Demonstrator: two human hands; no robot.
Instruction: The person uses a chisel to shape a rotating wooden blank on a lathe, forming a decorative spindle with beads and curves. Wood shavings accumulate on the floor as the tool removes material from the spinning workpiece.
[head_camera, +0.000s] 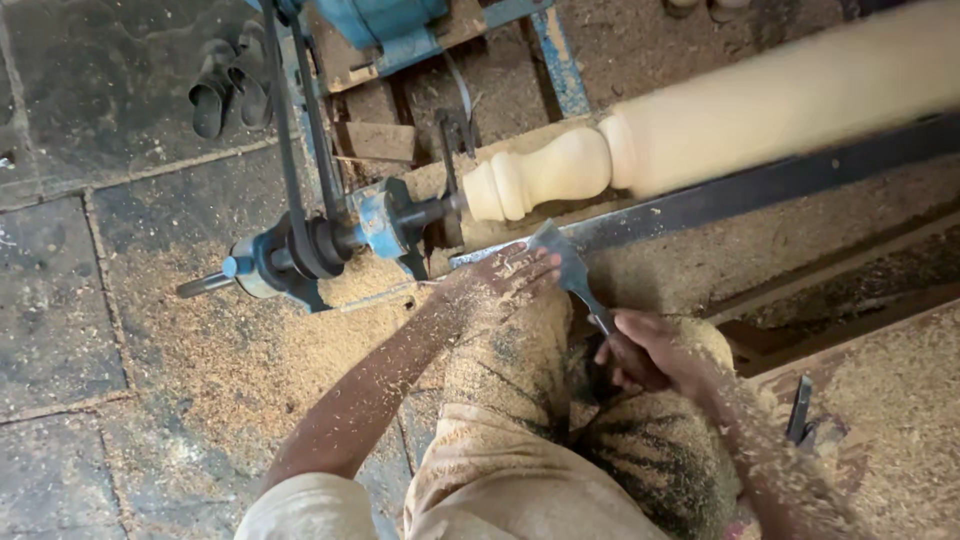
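Note:
A pale wooden spindle (720, 115) spins on a low lathe, its left end turned into rounded beads (535, 178). My left hand (510, 280), dusted with sawdust, presses the flat metal blade of a chisel (562, 258) down near the dark tool rest bar (760, 185), just below the beads. My right hand (640, 350) grips the chisel's handle lower down, over my knee. The blade tip sits a little below the wood; I cannot tell if it touches.
The blue lathe headstock with pulley and belt (310, 245) stands left of the spindle. Sawdust covers the stone floor (250, 350) and my trousers. A pair of dark sandals (225, 90) lies top left. Another dark tool (800, 410) rests at right.

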